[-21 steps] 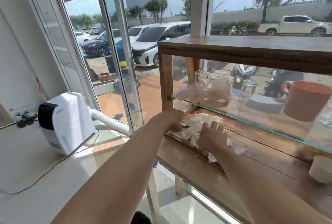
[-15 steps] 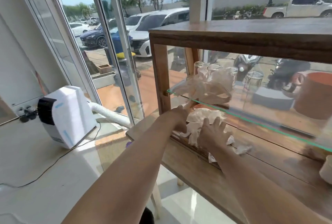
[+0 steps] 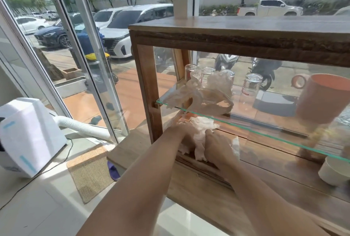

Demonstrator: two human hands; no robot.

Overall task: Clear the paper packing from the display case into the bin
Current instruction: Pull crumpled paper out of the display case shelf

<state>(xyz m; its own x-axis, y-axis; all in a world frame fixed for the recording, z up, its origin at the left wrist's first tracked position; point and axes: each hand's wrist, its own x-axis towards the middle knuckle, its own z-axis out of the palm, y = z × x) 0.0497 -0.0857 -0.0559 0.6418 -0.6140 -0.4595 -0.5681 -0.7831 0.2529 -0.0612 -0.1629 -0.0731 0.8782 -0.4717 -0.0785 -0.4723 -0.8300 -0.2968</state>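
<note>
A wooden display case (image 3: 145, 91) with glass sides stands on a wooden counter. Crumpled white packing paper (image 3: 201, 135) lies on its bottom shelf at the left end. My left hand (image 3: 182, 135) and my right hand (image 3: 216, 146) press in on that wad from either side, fingers curled around it. A second, larger crumple of paper (image 3: 198, 97) rests on the glass shelf (image 3: 284, 137) above, against upturned drinking glasses. No bin is in view.
Upturned glasses (image 3: 251, 88) and a terracotta mug (image 3: 322, 97) stand on the glass shelf. A white bowl (image 3: 333, 171) sits at the right of the bottom shelf. A white appliance with a hose (image 3: 28, 137) and a woven mat (image 3: 89, 171) lie on the floor to the left.
Both hands have closed in on the lower paper wad, bunching it tighter between them. The view has shifted closer and downward.
</note>
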